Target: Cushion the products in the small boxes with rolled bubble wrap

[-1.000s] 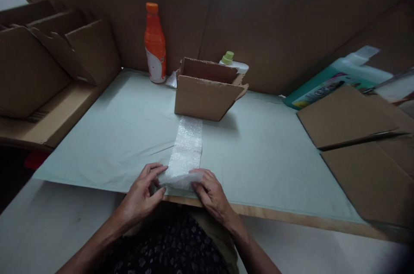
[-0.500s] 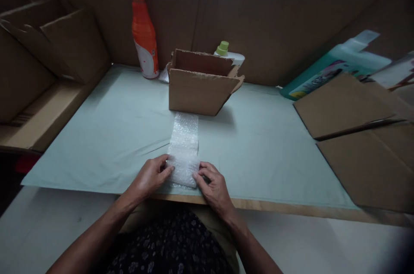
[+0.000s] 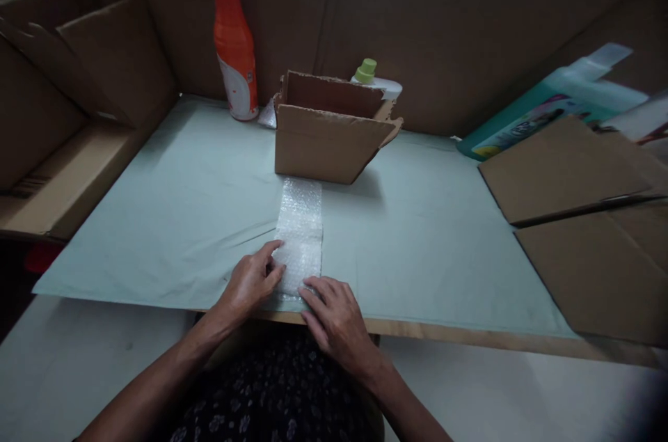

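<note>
A strip of bubble wrap lies flat on the pale green sheet that covers the table. Its far end almost reaches the open cardboard box, and its near end sits close to the table's front edge. The left hand rests on the near left side of the strip, with its fingers together and lying flat on the plastic. The right hand presses the near right corner with its fingertips, and its fingers are a little spread. Neither hand is closed around the strip; both just press it down.

There is lots of open green sheet on both sides of the strip. Behind the box stands an orange bottle and a white bottle with a green cap. Flat cardboard pieces lie over the right edge of the sheet, and a teal jug lies behind them. Folded boxes are stacked on the left. A tall cardboard wall closes off the back.

A second ago, the hands held the near end of the strip lifted and folded over at the table edge. Now that end is laid down flat, and both hands have moved a bit forward onto it.
</note>
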### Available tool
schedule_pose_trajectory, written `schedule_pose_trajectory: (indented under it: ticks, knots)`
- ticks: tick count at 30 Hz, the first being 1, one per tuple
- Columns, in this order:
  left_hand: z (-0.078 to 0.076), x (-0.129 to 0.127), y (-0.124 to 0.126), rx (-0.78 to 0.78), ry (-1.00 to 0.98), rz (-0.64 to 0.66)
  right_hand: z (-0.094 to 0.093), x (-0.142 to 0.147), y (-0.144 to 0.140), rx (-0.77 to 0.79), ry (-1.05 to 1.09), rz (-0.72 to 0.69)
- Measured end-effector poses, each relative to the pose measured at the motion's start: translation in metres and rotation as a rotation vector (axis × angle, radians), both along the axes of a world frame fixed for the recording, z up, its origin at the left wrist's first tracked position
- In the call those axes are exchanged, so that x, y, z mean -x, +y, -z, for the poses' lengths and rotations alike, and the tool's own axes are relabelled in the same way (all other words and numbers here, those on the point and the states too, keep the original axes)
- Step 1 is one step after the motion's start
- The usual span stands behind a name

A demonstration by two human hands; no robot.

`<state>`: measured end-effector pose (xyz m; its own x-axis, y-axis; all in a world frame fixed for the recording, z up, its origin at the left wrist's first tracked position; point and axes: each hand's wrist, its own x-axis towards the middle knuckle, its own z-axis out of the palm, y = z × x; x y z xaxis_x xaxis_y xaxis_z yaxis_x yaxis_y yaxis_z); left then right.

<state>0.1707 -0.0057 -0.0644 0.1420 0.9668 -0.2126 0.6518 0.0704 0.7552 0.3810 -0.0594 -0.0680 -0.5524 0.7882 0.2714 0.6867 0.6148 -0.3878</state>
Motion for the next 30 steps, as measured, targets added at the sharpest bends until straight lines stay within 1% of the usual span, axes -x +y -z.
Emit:
schedule_pose_trajectory:
  ticks: [3, 7, 10, 13, 15, 17, 21, 26, 30]
  knots:
    - [0.004, -0.001, -0.003, 0.016, 0.104, 0.028, 0.003, 0.001, 0.005, -0.006, -0.037, -0.004]
    - [0.006, 0.000, -0.011, -0.060, 0.222, -0.003, -0.002, 0.001, 0.010, -0.003, -0.036, -0.036]
    - [0.004, 0.001, -0.012, -0.060, 0.267, 0.005, -0.011, -0.001, 0.014, 0.049, -0.021, -0.058]
    - [-0.002, 0.000, -0.010, -0.010, 0.329, 0.054, -0.018, -0.001, 0.018, 0.067, -0.096, -0.092]
    - [-0.004, -0.001, -0.007, 0.008, 0.371, 0.077, -0.018, 0.000, 0.019, 0.046, -0.163, -0.116]
    - [-0.006, -0.002, -0.006, 0.012, 0.401, 0.091, -0.014, 0.001, 0.018, 0.013, -0.206, -0.128]
    - [-0.004, -0.001, -0.007, -0.011, 0.396, 0.089, -0.004, 0.003, 0.017, -0.065, -0.224, -0.129]
    - [-0.001, 0.003, -0.009, -0.057, 0.359, 0.068, -0.004, 0.004, 0.016, -0.075, -0.226, -0.116]
    - [0.003, 0.005, -0.009, -0.066, 0.329, 0.057, 0.003, 0.005, 0.017, -0.153, -0.196, -0.123]
